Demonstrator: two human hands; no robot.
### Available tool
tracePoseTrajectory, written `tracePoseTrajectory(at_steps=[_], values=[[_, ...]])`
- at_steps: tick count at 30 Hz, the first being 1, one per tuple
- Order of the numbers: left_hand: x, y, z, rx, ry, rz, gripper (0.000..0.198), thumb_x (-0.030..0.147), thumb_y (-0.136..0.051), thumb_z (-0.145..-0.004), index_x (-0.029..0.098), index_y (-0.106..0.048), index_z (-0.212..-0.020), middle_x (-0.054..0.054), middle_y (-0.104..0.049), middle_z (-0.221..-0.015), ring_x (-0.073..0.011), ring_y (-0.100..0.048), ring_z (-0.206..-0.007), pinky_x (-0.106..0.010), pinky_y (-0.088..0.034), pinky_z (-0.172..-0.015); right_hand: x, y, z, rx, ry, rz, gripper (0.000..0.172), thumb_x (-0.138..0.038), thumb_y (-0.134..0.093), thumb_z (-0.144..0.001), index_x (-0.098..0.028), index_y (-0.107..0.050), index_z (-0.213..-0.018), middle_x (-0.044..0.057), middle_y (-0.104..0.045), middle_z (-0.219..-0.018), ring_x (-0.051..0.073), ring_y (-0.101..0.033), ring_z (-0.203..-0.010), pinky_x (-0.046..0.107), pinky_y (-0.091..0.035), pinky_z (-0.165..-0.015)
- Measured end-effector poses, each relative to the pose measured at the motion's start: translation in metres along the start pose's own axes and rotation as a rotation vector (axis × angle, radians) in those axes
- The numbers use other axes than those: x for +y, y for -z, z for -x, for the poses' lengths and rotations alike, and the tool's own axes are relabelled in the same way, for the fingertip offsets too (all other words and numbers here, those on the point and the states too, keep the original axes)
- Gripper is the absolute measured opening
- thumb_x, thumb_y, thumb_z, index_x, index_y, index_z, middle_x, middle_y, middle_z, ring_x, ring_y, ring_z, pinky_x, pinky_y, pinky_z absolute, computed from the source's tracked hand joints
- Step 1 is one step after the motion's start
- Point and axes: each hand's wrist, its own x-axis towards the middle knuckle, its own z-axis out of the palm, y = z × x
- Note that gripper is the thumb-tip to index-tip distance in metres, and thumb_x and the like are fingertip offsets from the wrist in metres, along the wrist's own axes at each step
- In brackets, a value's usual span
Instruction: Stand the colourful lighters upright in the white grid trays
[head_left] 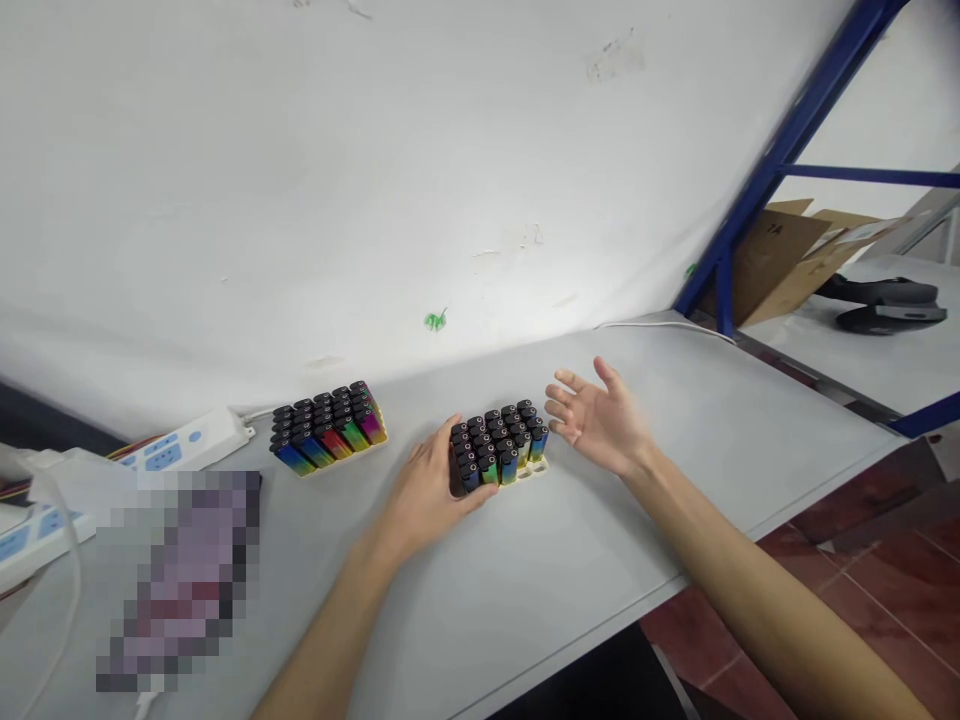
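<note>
A pale tray (pixel 534 472) stands on the table in front of me, filled with rows of black-topped lighters (pixel 496 440) in shiny blue, green and yellow. Bare holes show at its front right corner. My left hand (pixel 435 480) grips the tray's left end, the thumb along the front and the fingers round the far side. Just right of the tray, my right hand (pixel 600 415) is raised with its palm turned inward and fingers apart, holding nothing. A second block of lighters (pixel 330 425) in rainbow colours stands farther left.
White power strips (pixel 180 445) and cables lie at the left, near a blurred-out purple object (pixel 187 580). A wall rises behind the grey table (pixel 570 580). Blue metal framing (pixel 757 190) stands at the right, with a cardboard box (pixel 787 255) and a black object (pixel 889 305) beyond it.
</note>
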Motion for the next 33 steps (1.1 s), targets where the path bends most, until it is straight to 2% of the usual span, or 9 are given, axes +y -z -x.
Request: tracePoseTrajectory(at_steps=[2,6,17,21,26,33], values=[[0.001,0.001,0.000,-0.009,0.006,0.000,0.089,0.055,-0.066,-0.080,0.023,-0.022,-0.150,-0.013,-0.046,-0.147,-0.0313,-0.043,-0.136,-0.047,-0.038,-0.110,0.005,0.007,-0.003,-0.051,-0.122,-0.170,0.046,-0.062,-0.037,-0.092,-0.022,-0.059,-0.090,0.000,-0.049,-0.075,0.012,-0.036,-0.054,0.022,-0.025,-0.044],[0.001,0.001,-0.001,-0.009,0.011,-0.011,0.089,0.054,-0.067,-0.080,0.023,-0.022,-0.150,-0.013,-0.046,-0.147,-0.0311,-0.045,-0.135,-0.048,-0.039,-0.110,0.015,0.011,-0.001,-0.086,-0.223,-0.275,0.044,-0.059,-0.035,-0.092,-0.021,-0.055,-0.084,-0.001,-0.048,-0.072,0.011,-0.031,-0.051,0.021,-0.021,-0.042],[0.003,0.002,-0.002,-0.011,0.044,-0.050,0.089,0.055,-0.067,-0.079,0.022,-0.023,-0.149,-0.014,-0.048,-0.145,-0.0324,-0.047,-0.133,-0.049,-0.042,-0.108,0.015,0.007,0.002,-0.159,-0.229,-0.482,0.018,-0.030,-0.055,-0.087,-0.019,-0.048,-0.075,-0.005,-0.037,-0.067,0.007,-0.026,-0.049,0.017,-0.025,-0.039],[0.004,0.003,-0.003,-0.005,0.034,-0.059,0.087,0.055,-0.067,-0.079,0.023,-0.024,-0.148,-0.013,-0.048,-0.145,-0.0321,-0.048,-0.132,-0.049,-0.042,-0.108,0.015,0.005,0.003,-0.144,-0.205,-0.464,0.021,-0.025,-0.058,-0.085,-0.020,-0.043,-0.071,-0.006,-0.032,-0.066,0.006,-0.021,-0.048,0.016,-0.027,-0.039],[0.005,0.003,-0.002,-0.012,0.040,-0.075,0.087,0.054,-0.066,-0.080,0.023,-0.023,-0.148,-0.014,-0.048,-0.145,-0.0320,-0.048,-0.133,-0.049,-0.042,-0.108,0.013,0.004,0.004,-0.148,-0.214,-0.500,0.021,-0.023,-0.057,-0.084,-0.019,-0.042,-0.071,-0.006,-0.031,-0.067,0.006,-0.021,-0.049,0.016,-0.028,-0.039],[0.005,0.003,-0.001,-0.002,0.059,-0.070,0.087,0.055,-0.067,-0.079,0.024,-0.023,-0.148,-0.013,-0.048,-0.145,-0.0319,-0.050,-0.131,-0.048,-0.044,-0.107,0.012,0.005,0.004,-0.148,-0.208,-0.468,0.026,-0.030,-0.058,-0.081,-0.021,-0.038,-0.067,-0.006,-0.029,-0.065,0.008,-0.020,-0.049,0.017,-0.028,-0.040]])
